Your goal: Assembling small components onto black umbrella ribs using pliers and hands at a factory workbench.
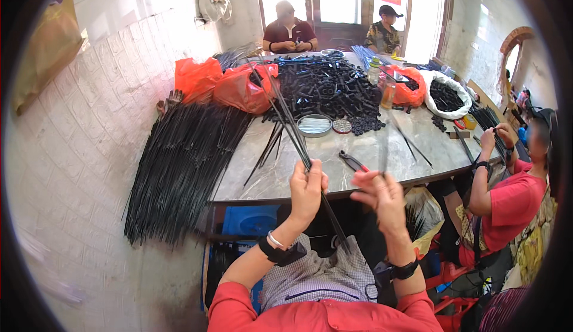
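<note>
My left hand (pixel 307 193) is closed round a small bunch of thin black rods (pixel 287 119). They slant from over the table down past my wrist toward my lap. To the right, my right hand (pixel 383 199) is raised at the table's near edge, its fingers smeared by motion. A faint upright streak shows above it; I cannot tell if that is a rod in its grip. Pliers with red handles (pixel 353 161) lie on the grey table (pixel 334 147) between my hands. Beyond my left hand stands a round tin of pale thin pieces (pixel 314 125).
A thick sheaf of black rods (pixel 185 165) hangs over the table's left edge beside orange-red bags (pixel 245 87). Black parts (pixel 328 87) are heaped mid-table, near a white sack (pixel 446 96). One person (pixel 507 194) works at the right; two sit across.
</note>
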The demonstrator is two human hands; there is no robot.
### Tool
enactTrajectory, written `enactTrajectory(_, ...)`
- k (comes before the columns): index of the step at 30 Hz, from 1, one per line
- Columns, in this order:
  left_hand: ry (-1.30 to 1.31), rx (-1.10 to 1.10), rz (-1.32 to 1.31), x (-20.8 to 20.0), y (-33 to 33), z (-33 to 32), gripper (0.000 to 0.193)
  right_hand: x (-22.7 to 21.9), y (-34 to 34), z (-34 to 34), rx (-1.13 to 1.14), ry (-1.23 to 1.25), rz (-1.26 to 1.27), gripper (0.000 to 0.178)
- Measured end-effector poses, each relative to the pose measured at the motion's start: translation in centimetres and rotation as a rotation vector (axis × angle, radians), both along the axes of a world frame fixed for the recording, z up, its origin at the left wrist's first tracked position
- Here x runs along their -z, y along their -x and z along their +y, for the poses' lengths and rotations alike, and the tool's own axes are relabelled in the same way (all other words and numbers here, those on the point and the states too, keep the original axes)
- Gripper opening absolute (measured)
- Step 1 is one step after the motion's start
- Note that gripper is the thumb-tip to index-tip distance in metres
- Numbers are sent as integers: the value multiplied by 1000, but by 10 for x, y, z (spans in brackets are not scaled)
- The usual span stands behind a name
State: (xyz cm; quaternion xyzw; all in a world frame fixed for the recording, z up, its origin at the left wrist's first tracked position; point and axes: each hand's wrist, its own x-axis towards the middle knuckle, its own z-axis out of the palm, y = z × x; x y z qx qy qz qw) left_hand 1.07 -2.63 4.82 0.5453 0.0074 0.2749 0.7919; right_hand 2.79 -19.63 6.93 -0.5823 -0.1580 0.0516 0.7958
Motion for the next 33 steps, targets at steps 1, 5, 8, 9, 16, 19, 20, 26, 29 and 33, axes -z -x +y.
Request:
enactTrajectory(1, 2, 9, -8, 3, -2, -7, 15, 8, 7, 6, -48, 22, 60, 27)
enactTrajectory(5, -190, -21, -31, 15, -11, -20, 14, 22, 31, 16, -295, 273, 78, 28)
enactTrajectory(8, -240, -29, -20, 16, -8, -22, 14, 24, 34, 16, -261, 314, 49, 27)
enactTrajectory(9, -229, -12, -29, 15, -8, -23, 14, 24, 32, 15, -244, 283, 78, 25)
enactTrajectory(16, -99, 62, 129, -5, -11, -23, 21, 29, 25, 10, -273, 128, 153, 20)
enactTrajectory(19, 130, 291, 128, -6, -13, -15, 39, 30, 23, 9, -292, 84, 210, 19)
enactTrajectory(20, 130, 294, 132, -5, -15, -13, 39, 31, 22, 8, -311, 42, 269, 19)
enactTrajectory(26, -29, 486, 204, -14, -21, 5, 34, 37, 24, 9, -365, 24, 264, 21)
enactTrajectory(29, -3, 433, 189, -25, -14, -1, 21, 40, 25, 13, -367, -50, 316, 20)
enactTrajectory(33, -103, 356, 220, -27, -10, 1, 16, 35, 31, 13, -412, -108, 358, 21)
